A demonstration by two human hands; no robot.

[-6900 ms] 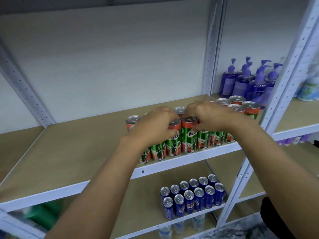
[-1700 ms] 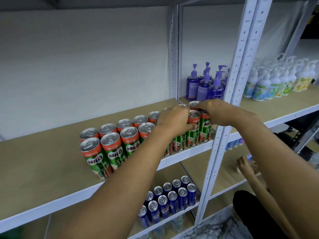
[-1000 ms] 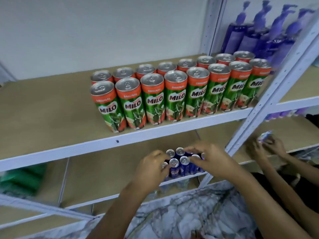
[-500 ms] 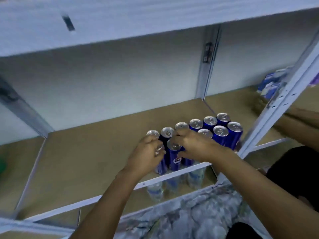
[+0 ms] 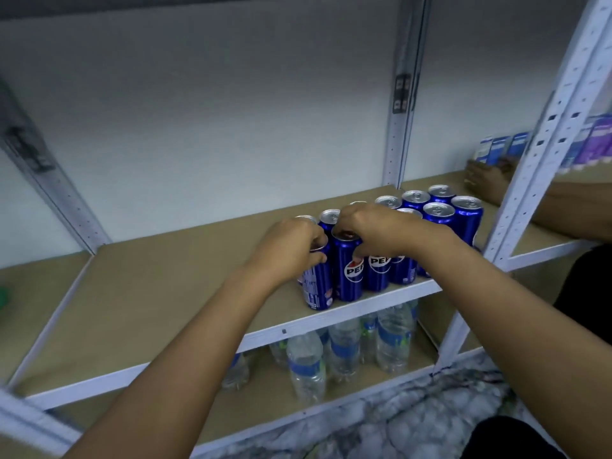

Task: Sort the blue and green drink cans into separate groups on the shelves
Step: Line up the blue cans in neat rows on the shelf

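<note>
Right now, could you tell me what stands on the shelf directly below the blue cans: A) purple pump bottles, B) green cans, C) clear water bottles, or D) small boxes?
C: clear water bottles with blue labels stand on the shelf under the blue cans.

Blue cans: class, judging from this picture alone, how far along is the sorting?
Done: the blue cans stand grouped in two rows on one shelf, no green among them. In hand: the left hand and right hand grip the front left cans. Left: cannot tell; the green cans are out of view.
</note>
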